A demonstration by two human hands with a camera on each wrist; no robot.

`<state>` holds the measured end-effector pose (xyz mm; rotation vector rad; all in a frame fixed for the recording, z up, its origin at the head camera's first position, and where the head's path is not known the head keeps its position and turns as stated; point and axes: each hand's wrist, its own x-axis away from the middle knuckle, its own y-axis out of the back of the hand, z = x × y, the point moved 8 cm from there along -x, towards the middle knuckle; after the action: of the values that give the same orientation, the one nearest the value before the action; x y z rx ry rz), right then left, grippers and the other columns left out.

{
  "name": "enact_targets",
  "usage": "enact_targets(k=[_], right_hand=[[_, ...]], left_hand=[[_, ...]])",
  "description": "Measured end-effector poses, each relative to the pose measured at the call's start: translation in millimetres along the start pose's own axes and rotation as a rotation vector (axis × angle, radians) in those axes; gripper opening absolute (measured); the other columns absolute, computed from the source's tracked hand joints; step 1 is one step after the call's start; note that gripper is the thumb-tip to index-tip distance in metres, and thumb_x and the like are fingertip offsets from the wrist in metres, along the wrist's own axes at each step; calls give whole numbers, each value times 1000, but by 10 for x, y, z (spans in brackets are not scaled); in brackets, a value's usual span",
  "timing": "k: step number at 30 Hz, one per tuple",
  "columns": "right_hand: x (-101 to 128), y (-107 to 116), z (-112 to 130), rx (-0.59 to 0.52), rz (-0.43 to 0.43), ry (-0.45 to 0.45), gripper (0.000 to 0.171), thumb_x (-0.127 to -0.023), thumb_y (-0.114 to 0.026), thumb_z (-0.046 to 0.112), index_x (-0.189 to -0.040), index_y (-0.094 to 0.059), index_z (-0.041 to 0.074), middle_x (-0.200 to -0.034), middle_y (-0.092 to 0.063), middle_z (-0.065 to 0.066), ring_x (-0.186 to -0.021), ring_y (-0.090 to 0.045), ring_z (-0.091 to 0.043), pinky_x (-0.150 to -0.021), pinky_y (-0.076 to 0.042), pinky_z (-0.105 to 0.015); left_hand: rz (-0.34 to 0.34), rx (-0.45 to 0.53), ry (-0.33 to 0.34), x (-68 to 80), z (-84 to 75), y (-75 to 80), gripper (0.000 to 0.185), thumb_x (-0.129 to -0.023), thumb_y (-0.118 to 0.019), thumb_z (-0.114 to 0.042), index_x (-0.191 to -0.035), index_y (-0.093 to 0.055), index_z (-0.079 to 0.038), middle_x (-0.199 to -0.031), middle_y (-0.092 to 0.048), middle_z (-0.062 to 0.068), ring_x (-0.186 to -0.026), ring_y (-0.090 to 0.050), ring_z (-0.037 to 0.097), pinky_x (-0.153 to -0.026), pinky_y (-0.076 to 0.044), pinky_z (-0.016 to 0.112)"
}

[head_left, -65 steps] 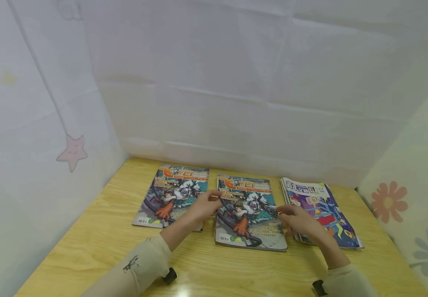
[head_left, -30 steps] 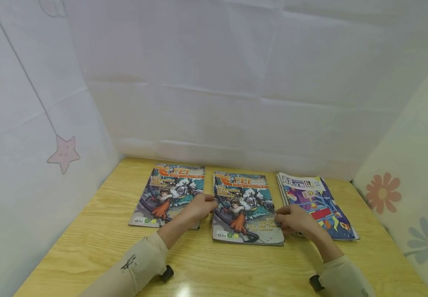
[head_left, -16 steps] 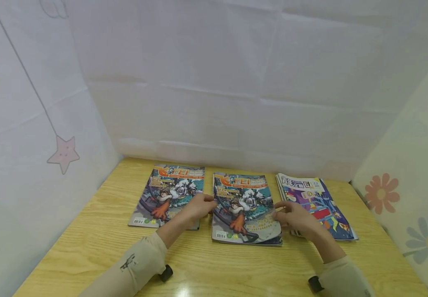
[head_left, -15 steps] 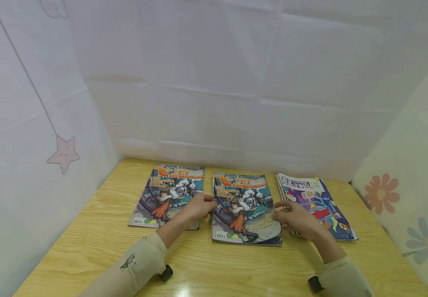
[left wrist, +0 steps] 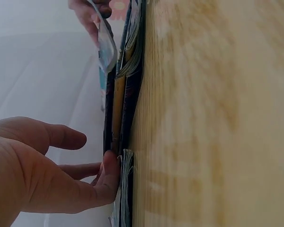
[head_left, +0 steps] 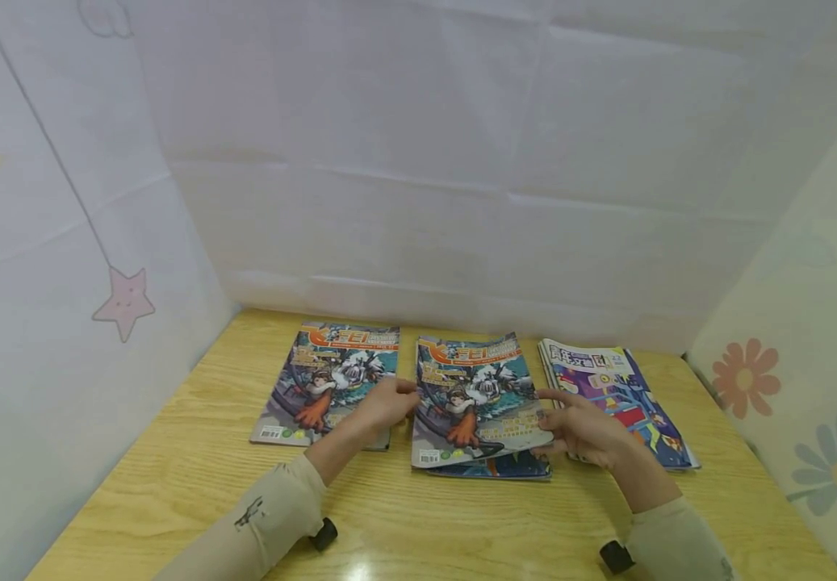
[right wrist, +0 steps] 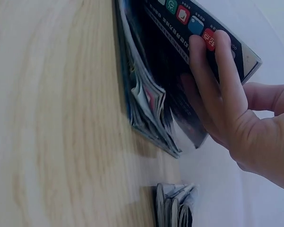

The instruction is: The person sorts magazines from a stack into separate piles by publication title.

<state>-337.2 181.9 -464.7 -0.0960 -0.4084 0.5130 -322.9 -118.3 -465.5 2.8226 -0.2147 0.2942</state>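
Observation:
Three lots of comic magazines lie in a row on the wooden table (head_left: pixel 193 476). My right hand (head_left: pixel 563 420) pinches the right edge of the middle pile's top magazine (head_left: pixel 472 395) and holds it raised, so the magazine below (head_left: pixel 508 468) shows. In the right wrist view my fingers (right wrist: pixel 213 66) lie under the back cover of that top magazine (right wrist: pixel 180 23), above the rest of the pile (right wrist: pixel 142 99). My left hand (head_left: pixel 387 403) rests at the pile's left edge. One fingertip (left wrist: pixel 111 165) touches the pile's spine (left wrist: pixel 117 109).
A single magazine (head_left: pixel 324 387) lies to the left and a fanned stack (head_left: pixel 629 403) to the right, close to my right hand. White cloth walls (head_left: pixel 425 202) close the back and left; a flowered cloth (head_left: pixel 810 403) closes the right. Bare table lies in front.
My right hand has lifted the right side of the top middle magazine off the pile, uncovering the one beneath. The left hand has stayed at the pile's left edge.

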Motion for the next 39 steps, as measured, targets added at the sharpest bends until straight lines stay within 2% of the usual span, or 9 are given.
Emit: enact_targets(k=[5,9,13,17,23,29,32,35,39], right_hand=[[24,-25,35,-15,-4,7,73,-98,-47,-11,-160,-11,5,-115,-45,-28,-51,-41,-10,-94,-48,-62],[61,-48,83,6,-2,20,74,-98,-48,-10,-161,-11,6,-115,-45,-26,-49,-44,-10,-82,-59,-46],[101,-78,134,10,-4,29,76,-98,-49,-9,-162,-11,7,-124,-42,-28,-52,-42,-10,-63,-57,-29],[129,-131,168,1,6,42,76,-99,-50,-9,-162,-10,7,-144,-29,-34,-74,-59,-17,-70,-60,-37],[121,-246,225,-16,30,73,77,-99,-51,-10,-161,-10,8,-140,-39,-34,-108,-63,-40,-89,-54,-56],[26,-405,169,-66,64,63,75,-99,-52,-8,-161,-13,13,-135,-35,-29,-89,-62,-24,-70,-59,-37],[-50,-498,104,-124,93,53,75,-101,-48,-9,-162,-13,17,-130,-28,-21,-75,-49,-15,-56,-47,-28],[-135,-609,43,-196,122,46,76,-101,-47,-10,-162,-13,20,-118,-33,-15,-66,-38,-14,-57,-45,-29],[-246,-799,-17,-297,164,36,75,-102,-45,-11,-162,-14,24,-132,-31,-15,-63,-29,-14,-57,-35,-30]], left_hand=[[-40,-6,-22,-4,-27,31,49,-101,-53,-7,-147,-46,7,-132,-57,20,-73,-56,17,-71,-52,42],[-41,30,-37,-14,-42,38,51,-100,-55,-3,-148,-44,6,-134,-55,24,-108,-62,29,-84,-55,44],[-35,99,-31,-29,-43,53,54,-96,-56,2,-149,-43,7,-132,-55,25,-107,-63,33,-80,-56,44],[-25,194,-8,-34,-31,100,56,-95,-56,5,-149,-42,5,-134,-52,26,-96,-64,30,-72,-54,43],[17,279,7,-3,1,250,57,-98,-60,2,-151,-42,0,-140,-46,24,-110,-60,33,-84,-55,46],[40,344,25,39,79,496,56,-98,-62,1,-151,-44,-2,-146,-44,23,-122,-55,37,-93,-53,50],[23,348,40,44,162,646,55,-97,-66,-2,-150,-48,-5,-149,-44,21,-124,-55,35,-93,-53,49],[12,366,51,52,255,798,56,-97,-67,-3,-150,-48,-7,-153,-41,19,-123,-55,33,-96,-51,50],[41,423,34,104,345,1013,60,-98,-65,-2,-154,-42,-6,-159,-30,20,-121,-55,29,-94,-52,45]])
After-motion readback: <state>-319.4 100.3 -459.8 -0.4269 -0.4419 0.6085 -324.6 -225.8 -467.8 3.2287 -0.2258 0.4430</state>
